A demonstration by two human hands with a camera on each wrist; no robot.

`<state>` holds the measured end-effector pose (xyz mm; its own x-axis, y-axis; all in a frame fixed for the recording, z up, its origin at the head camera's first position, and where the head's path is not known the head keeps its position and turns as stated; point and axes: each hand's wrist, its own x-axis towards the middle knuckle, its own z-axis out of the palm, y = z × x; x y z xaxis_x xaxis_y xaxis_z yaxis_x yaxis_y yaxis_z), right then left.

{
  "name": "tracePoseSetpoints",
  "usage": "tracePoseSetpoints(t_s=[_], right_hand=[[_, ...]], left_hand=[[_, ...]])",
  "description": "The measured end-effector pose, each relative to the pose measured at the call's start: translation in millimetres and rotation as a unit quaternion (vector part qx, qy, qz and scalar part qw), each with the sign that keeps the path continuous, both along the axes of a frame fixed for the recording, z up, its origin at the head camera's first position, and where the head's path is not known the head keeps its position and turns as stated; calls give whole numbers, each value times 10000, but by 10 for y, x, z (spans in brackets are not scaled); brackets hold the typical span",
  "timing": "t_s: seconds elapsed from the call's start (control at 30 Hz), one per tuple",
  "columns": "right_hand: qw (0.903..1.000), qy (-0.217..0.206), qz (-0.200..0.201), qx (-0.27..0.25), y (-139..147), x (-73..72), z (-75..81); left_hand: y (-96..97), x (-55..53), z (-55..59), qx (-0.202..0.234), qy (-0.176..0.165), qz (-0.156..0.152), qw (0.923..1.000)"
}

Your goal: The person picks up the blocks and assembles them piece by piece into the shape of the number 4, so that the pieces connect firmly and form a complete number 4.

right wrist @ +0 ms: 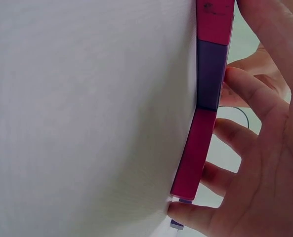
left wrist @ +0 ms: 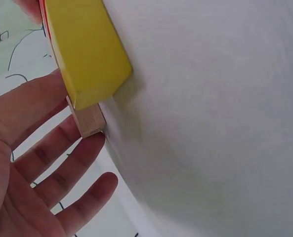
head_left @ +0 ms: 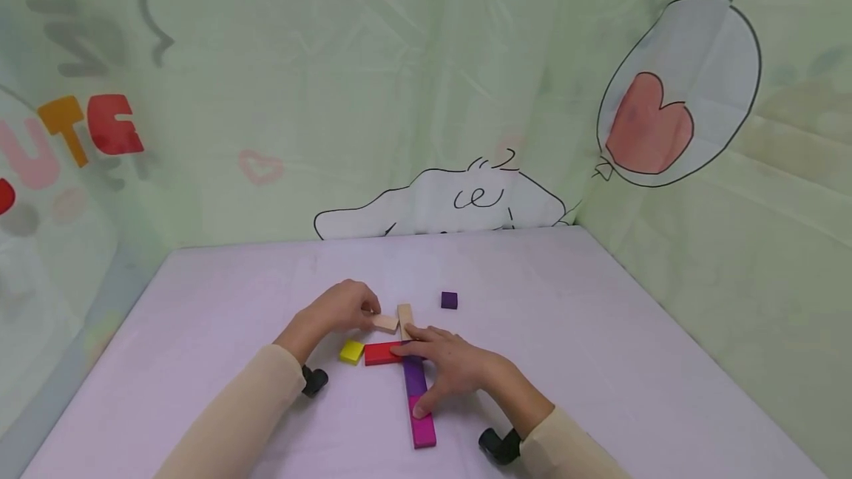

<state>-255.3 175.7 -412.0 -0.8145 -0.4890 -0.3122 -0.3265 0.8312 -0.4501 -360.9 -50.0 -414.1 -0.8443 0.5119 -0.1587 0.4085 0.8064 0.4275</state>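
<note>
My left hand [head_left: 342, 307] pinches a plain wooden block [head_left: 384, 323] between thumb and fingers. One end of that block lies close against a second wooden block [head_left: 404, 313]. In the left wrist view a yellow block [left wrist: 89, 47] partly hides the held wooden block [left wrist: 89, 121]. My right hand [head_left: 459, 363] lies spread over a row of blocks, its thumb on the magenta block [head_left: 423, 432] and a finger on the red block [head_left: 379, 354]. Between them is a purple block [head_left: 413, 375]. The right wrist view shows fingertips touching the row's edge beside another magenta block [right wrist: 194, 153].
A small dark purple cube [head_left: 449, 300] stands alone beyond the right hand. All lies on a pale cloth-covered table [head_left: 599, 361]. Printed curtains [head_left: 399, 94] hang behind and at the sides. Black wrist cameras [head_left: 499, 446] sit under the forearms.
</note>
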Motion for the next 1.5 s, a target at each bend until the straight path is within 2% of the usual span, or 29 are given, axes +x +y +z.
tracePoseSetpoints(t_s=[0.13,0.5,0.8,1.2,1.33,1.5], right_hand=[[10000,-19,-32,43,-12,5,0],[9999,42,-36,95,-7,-3,1],[10000,-29,-69,36,8,-5,-79],[10000,-40,-30,-68,0,-8,-56],[10000,-13,20,-75,-9,-3,-42],[10000,24,44,-31,-12,-10,-21]], left_hand=[[-57,3,2,59,-15,60,10000],[-139,25,32,-209,136,618,9978],[-142,81,-33,-147,69,777,9968],[-86,111,-73,-343,173,965,9946],[-116,108,-86,-178,176,1061,9940],[-188,77,-91,349,-44,861,9957]])
